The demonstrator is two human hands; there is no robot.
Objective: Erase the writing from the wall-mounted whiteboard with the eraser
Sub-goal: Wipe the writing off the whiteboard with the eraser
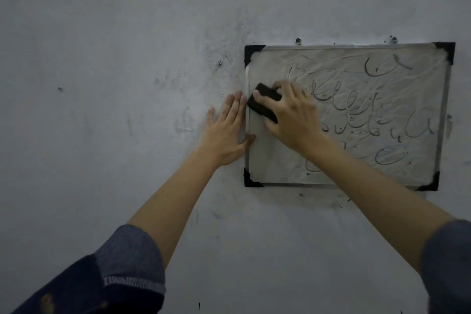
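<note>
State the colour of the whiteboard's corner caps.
Black corner caps on the whiteboard, clearest in the head view.

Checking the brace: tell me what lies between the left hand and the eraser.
Head view: only the whiteboard's left frame edge separates left hand from eraser.

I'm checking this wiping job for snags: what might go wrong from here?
The whiteboard seems to hang from two small wall fixings, so hard strokes might shift it, though the left hand braces its edge. The eraser in the right hand sits far left; the writing further right could get smeared rather than cleared.
</note>
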